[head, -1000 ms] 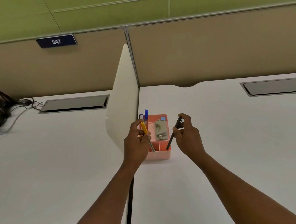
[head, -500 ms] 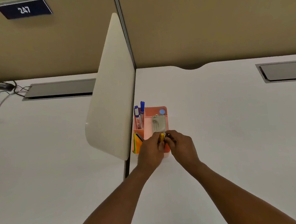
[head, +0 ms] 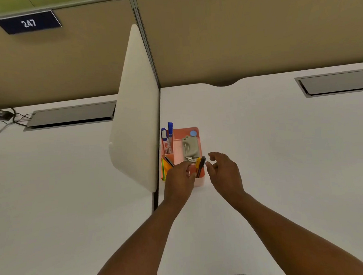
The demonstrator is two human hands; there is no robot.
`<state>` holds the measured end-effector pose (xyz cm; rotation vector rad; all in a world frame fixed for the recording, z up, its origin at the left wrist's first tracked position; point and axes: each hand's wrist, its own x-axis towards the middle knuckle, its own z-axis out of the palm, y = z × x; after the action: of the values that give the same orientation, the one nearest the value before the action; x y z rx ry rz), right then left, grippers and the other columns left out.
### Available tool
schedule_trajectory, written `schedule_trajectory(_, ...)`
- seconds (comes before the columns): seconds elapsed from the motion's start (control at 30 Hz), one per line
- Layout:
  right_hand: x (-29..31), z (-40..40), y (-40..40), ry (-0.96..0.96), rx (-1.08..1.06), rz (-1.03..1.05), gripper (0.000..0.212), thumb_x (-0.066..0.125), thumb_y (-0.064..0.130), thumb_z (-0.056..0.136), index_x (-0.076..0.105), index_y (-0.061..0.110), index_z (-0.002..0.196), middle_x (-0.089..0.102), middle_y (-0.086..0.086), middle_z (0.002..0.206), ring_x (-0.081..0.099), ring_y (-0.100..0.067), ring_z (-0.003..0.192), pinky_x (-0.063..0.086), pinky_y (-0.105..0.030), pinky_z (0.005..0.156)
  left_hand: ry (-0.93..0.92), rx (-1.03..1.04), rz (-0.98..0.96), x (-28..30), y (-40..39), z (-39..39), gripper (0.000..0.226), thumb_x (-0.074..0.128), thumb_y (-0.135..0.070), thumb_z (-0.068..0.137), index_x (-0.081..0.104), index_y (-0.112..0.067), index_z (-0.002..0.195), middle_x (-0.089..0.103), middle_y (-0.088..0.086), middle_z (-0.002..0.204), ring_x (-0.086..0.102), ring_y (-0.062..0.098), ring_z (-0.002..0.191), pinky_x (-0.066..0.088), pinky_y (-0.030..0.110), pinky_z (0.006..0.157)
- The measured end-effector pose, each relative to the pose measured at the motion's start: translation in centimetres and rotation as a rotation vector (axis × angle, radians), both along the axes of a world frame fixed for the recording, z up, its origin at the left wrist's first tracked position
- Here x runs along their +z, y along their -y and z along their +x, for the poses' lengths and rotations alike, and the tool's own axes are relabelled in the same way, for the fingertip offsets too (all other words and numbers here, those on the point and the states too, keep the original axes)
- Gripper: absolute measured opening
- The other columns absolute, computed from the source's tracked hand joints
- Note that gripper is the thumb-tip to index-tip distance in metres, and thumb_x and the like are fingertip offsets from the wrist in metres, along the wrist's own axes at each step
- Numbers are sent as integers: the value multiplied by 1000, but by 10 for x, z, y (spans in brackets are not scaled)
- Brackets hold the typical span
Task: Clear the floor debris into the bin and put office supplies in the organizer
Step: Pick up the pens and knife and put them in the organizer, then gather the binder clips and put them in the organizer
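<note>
Head view, looking down on a white counter (head: pixel 262 153). Pink organizer (head: pixel 196 131) sits on the counter just right of the white divider (head: pixel 135 119). Contents: two blue-capped markers (head: pixel 170 129) upright in the back-left compartment; grey hole punch (head: pixel 190 148) lying in the large middle compartment; small blue round item (head: pixel 193 133) in the back-right corner; yellow and green sheets (head: pixel 165 170) with a dark pencil in the front-left compartment. Yellow cutter (head: pixel 198 165) and black pen (head: pixel 202 163) stand side by side, tilted, in the front-right compartment, tops leaning over the punch's near end. Left hand (head: pixel 179 180) over the organizer's near edge, fingers loosely curled, fingertips just beside the cutter; contact with it cannot be told. Right hand (head: pixel 225 173) just right of the organizer, fingers spread, holding nothing, apart from the pen. Sign reading 247 (head: pixel 29 23) on the beige partition, upper left. Cables (head: pixel 3 120) at far left of the adjoining counter.
</note>
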<state>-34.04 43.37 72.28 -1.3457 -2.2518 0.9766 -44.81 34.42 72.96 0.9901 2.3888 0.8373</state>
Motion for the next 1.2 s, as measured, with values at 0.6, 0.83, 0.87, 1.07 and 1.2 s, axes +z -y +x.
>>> schedule_trajectory(0.6, 21, 158, 220, -38, 4, 92, 47, 37, 58, 96, 64, 23, 112, 68, 6, 112, 55, -3, 85, 43, -23, 76, -99, -157, 153, 24, 223, 122, 28, 47, -30, 97, 69, -19, 112, 71, -3, 111, 64, 15, 100, 44, 22, 84)
schedule_trajectory(0.83, 30, 258, 310, -49, -53, 141, 43, 35, 58, 96, 61, 25, 84, 62, 8, 75, 54, -4, 66, 44, -27, 60, -29, -116, 198, 27, 316, 200, 22, 51, -29, 95, 71, -24, 105, 72, -7, 98, 63, 6, 88, 43, 18, 77)
schedule_trajectory(0.87, 31, 273, 319, -58, -75, 146, 43, 35, 58, 96, 57, 26, 77, 58, 8, 68, 53, -5, 62, 42, -26, 56, -20, -95, 211, 27, 327, 210, 21, 53, -29, 95, 71, -25, 103, 72, -8, 92, 62, 4, 82, 42, 16, 73)
schedule_trajectory(1.07, 10, 339, 350, 9, -195, 94, 42, 39, 54, 97, 51, 27, 67, 50, 8, 59, 48, -5, 56, 31, -17, 49, 79, -20, 208, 8, 369, 267, 19, 59, -24, 93, 70, -22, 107, 63, -18, 77, 57, -6, 65, 37, 5, 56)
schedule_trajectory(1.2, -31, 380, 363, 47, -136, 20, 43, 43, 46, 97, 49, 20, 63, 45, 7, 54, 42, -7, 51, 30, -25, 49, 91, 13, 136, -36, 385, 307, 16, 61, -22, 91, 73, -20, 101, 72, -9, 82, 57, -1, 64, 42, 13, 60)
